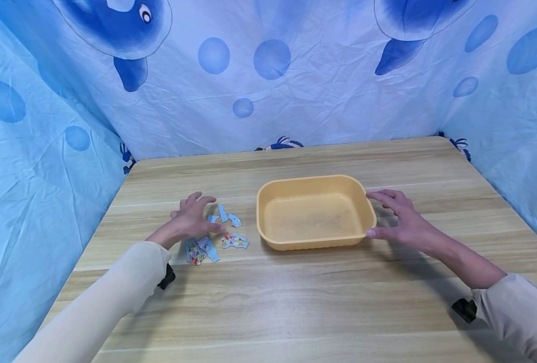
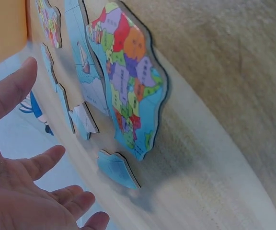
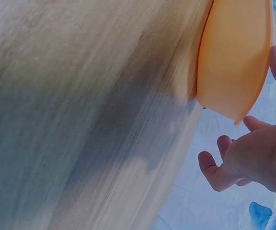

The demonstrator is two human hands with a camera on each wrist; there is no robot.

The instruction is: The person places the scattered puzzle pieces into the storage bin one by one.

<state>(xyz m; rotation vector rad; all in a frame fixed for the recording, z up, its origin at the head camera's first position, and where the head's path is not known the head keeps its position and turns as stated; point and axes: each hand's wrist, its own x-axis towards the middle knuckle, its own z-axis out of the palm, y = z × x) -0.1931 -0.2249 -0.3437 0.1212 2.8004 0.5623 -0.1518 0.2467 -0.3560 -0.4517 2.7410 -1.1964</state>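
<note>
My left hand [image 1: 191, 219] hovers over the left part of the table, thumb and fingers spread, holding nothing. Beneath and beside it lie several flat jigsaw pieces. One is a colourful map piece [image 2: 128, 76], partly against a blue piece with a sailboat [image 2: 83, 52]. Another patterned piece [image 1: 235, 241] lies nearer the tray, and small blue pieces [image 1: 234, 220] lie above it. At the right end of a yellow-orange plastic tray [image 1: 313, 244], my right hand [image 1: 402, 219] has its thumb and index fingertip at the rim, the other fingers loosely bent. Nothing lies in the tray.
The wood-grain table [image 1: 286, 302] ends at a blue cloth backdrop [image 1: 313, 111] with whale and bubble prints, which also hangs along both sides. A dark wrist device [image 1: 167, 277] shows at my left sleeve, and another [image 1: 465, 309] at the right.
</note>
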